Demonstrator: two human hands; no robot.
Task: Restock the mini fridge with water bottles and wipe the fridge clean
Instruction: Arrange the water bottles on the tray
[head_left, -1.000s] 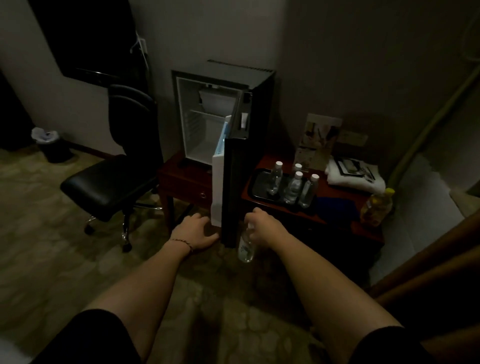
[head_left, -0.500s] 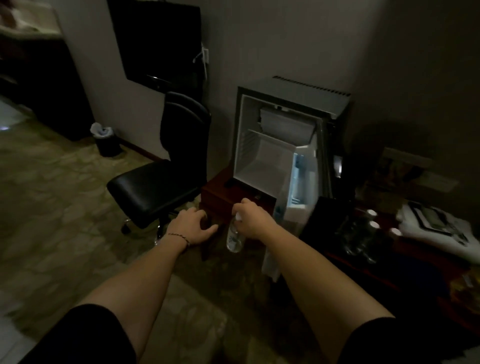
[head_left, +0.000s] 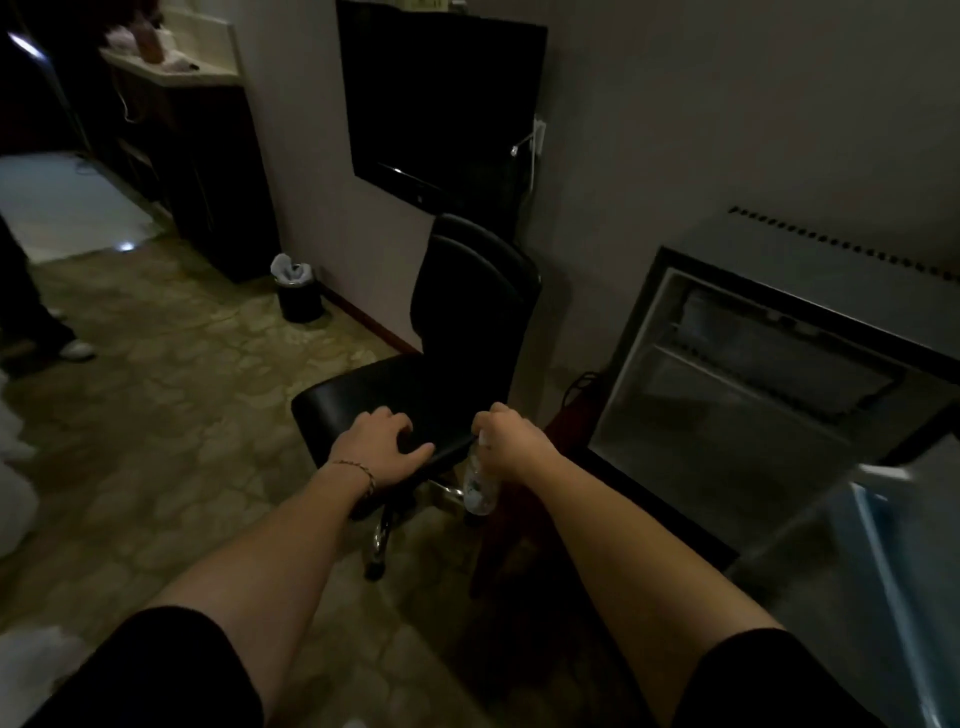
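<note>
**Holding a water bottle next to the open mini fridge**

Hanging out in a dim room with a patterned floor (head_left: 171, 415). Biggest thing in view is the mini fridge (head_left: 769, 374) on the right, door open, inside looks bare with a wire shelf. A dark TV (head_left: 441, 104) is on the wall, and a black office chair (head_left: 441, 364) sits below it. Small bin (head_left: 298, 296) by the wall. Left hand (head_left: 382, 449) hovers over the chair seat, fingers loosely curled, holding nothing. Right hand (head_left: 511, 441) is clenched around the neck of a water bottle (head_left: 480, 488), which hangs down just beside the chair's front edge, left of the fridge.
</note>
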